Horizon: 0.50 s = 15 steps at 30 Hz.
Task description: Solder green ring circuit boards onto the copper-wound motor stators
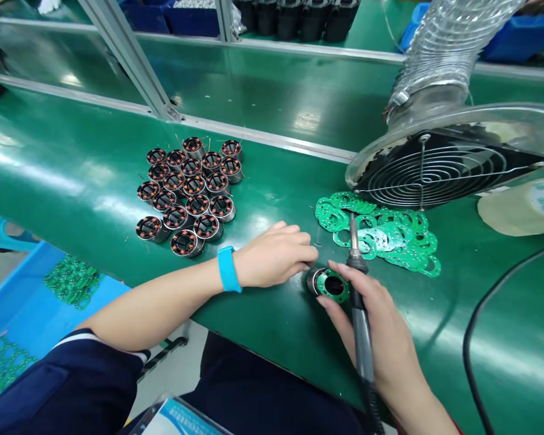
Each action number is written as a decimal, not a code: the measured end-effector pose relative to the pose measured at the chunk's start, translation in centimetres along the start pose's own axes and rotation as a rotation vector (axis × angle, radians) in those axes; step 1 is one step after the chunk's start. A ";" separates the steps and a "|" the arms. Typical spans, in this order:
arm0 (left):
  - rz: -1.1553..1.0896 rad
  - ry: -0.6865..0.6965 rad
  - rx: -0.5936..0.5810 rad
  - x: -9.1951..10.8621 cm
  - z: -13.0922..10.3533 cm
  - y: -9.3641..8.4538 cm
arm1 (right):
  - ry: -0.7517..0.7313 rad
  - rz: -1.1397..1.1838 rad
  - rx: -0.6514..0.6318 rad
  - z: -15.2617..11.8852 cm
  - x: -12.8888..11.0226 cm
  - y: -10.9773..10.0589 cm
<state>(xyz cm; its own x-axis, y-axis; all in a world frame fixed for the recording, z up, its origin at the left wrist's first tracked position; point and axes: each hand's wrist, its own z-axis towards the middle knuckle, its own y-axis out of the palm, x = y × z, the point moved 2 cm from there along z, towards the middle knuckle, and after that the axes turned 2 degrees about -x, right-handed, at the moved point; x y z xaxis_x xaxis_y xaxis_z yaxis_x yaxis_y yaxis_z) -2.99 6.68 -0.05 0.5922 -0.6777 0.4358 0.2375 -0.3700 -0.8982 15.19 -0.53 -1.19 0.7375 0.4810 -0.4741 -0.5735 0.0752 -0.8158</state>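
Observation:
A motor stator [314, 282] sits near the front of the bench with a green ring-shaped circuit board [336, 297] on its open end. My right hand [381, 320] holds a soldering iron [361, 332], its tip pointing up and away from me, while the thumb and forefinger touch the ring board's edge. At the stator's left, my left hand [274, 257] has its fingers curled and closed; whatever the fingertips pinch is hidden. Ahead of my right hand lies a pile of green ring boards [401, 235]. Several stators with copper windings [194, 185] stand grouped beyond my left forearm.
A fume extractor fan [421, 172] with a clear duct [453, 48] hangs at the right. Below it stand a tape roll [508, 211] and a black cable [469, 338]. A metal post [131, 57] rises behind the stators. A blue bin [113, 296] holding boards is at lower left.

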 end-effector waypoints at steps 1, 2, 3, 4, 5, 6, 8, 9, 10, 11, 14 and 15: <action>-0.035 -0.003 0.030 0.0 0.0 -0.1 | 0.022 0.049 -0.014 0.1 0.2 0.1; -0.087 0.000 0.060 0.1 0.1 -0.2 | 0.034 0.082 -0.026 0.2 0.4 0.2; -0.157 0.010 0.087 0.2 0.1 -0.3 | 0.030 0.100 -0.037 0.3 0.6 0.2; -0.243 0.021 0.109 0.3 0.1 -0.3 | 0.012 0.105 -0.047 0.4 0.7 0.3; -0.341 0.027 0.125 0.5 0.2 -0.2 | -0.014 0.101 -0.054 0.5 0.7 0.3; -0.452 0.023 0.132 0.6 0.3 0.0 | -0.045 0.098 -0.058 0.6 0.7 0.4; -0.716 -0.026 0.120 0.6 0.5 0.6 | -0.080 0.109 -0.039 0.6 0.7 0.6; -0.863 -0.062 0.109 0.5 0.7 1.0 | -0.081 0.120 -0.020 0.5 0.7 0.7; -1.010 -0.101 0.093 0.4 0.8 1.4 | -0.076 0.132 0.000 0.5 0.8 0.7; -1.145 -0.137 0.078 0.3 0.9 1.8 | -0.069 0.144 0.017 0.3 0.8 0.8; -1.384 -0.240 0.072 0.1 1.1 2.5 | -0.066 0.163 0.057 0.0 0.9 0.8; -1.403 -0.269 0.066 0.0 1.1 2.5 | -0.070 0.167 0.072 -0.1 0.9 0.7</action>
<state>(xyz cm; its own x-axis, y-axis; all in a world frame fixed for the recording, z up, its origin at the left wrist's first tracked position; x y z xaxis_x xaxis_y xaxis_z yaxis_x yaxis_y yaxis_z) -1.53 6.41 -2.34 -0.0348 0.3599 0.9324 0.7688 -0.5865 0.2550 15.46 -0.11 -2.23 0.6049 0.5516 -0.5743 -0.7115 0.0506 -0.7009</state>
